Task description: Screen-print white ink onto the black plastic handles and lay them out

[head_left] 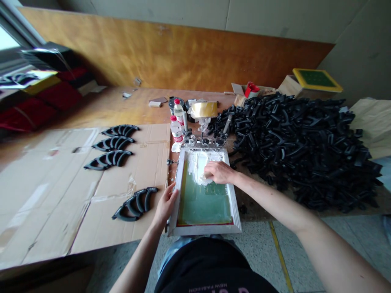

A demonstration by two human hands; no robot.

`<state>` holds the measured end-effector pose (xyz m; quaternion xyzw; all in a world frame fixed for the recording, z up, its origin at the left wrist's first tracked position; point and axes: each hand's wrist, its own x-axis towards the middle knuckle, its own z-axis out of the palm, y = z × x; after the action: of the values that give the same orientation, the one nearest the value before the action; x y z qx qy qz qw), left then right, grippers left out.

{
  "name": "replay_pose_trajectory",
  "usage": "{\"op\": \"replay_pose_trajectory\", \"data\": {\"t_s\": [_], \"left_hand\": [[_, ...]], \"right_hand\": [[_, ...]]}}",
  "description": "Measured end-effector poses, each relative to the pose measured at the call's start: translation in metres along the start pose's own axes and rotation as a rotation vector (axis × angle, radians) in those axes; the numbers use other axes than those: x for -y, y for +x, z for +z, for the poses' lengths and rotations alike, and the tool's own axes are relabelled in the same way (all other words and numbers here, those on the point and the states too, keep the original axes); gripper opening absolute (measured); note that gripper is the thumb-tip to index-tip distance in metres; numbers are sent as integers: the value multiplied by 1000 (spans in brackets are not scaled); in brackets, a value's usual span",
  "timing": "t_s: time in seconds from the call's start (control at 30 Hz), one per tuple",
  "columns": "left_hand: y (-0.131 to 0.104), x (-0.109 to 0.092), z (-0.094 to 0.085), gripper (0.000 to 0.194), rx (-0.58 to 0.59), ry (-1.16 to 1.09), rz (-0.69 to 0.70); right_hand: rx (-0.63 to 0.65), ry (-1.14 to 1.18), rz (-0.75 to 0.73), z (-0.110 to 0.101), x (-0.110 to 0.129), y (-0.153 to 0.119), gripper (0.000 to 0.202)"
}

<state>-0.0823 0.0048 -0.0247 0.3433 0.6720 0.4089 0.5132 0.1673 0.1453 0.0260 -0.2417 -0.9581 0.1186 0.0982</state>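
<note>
A silver-edged screen printing frame lies in front of me, with a green mesh inside it. Thick white ink is smeared over the mesh's far part. My right hand is closed over the ink on a small pale scraper, mostly hidden by the fingers. At the frame's left side, my left hand grips the edge, its fingertips partly out of sight. The frame's far end meets a metal clamp splattered with white.
Black curved plastic parts lie in rows on flattened cardboard to the left. A large heap of black parts fills the right. Behind the clamp stand red-capped bottles and a roll of tape. A yellow-framed screen sits far right.
</note>
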Motion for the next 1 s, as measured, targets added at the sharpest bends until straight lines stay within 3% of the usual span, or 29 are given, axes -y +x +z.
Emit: {"op": "replay_pose_trajectory", "data": {"t_s": [0.1, 0.27, 0.33, 0.43, 0.5, 0.63, 0.73, 0.77, 0.83, 0.93, 1.0], "left_hand": [[-3, -5, 1, 78, -1, -8, -13], [-8, -14, 1, 75, -32, 11, -22], [-11, -21, -2, 78, -34, 16, -27], [-19, -43, -9, 78, 2, -22, -9], [-24, -63, -14, 71, 9, -49, 22], [-16, -110, -11, 65, -32, -184, 135], [2, -146, 2, 57, -51, -395, 330], [8, -155, 7, 53, -63, -430, 370], [16, -165, 17, 48, -110, -459, 389], [13, -145, 36, 47, -159, -498, 280], [3, -113, 51, 47, -33, -478, 60]], "right_hand": [[-125, -44, 43, 12, 3, -2, 16], [-114, 34, -34, 13, 8, -8, 10], [-159, 76, 70, 1, 1, 7, 12], [-260, 98, 308, -24, -23, 38, 45], [-323, 75, 434, -42, -45, 48, 56], [-505, 68, 727, -65, -88, 17, 38], [-519, 104, 995, -47, -99, -23, 26], [-482, 119, 1024, -34, -96, -33, 24], [-362, 161, 942, -3, -81, -45, 21], [-196, 178, 630, 33, -46, -43, 26], [-170, 123, 500, 43, -17, -37, 23]]}}
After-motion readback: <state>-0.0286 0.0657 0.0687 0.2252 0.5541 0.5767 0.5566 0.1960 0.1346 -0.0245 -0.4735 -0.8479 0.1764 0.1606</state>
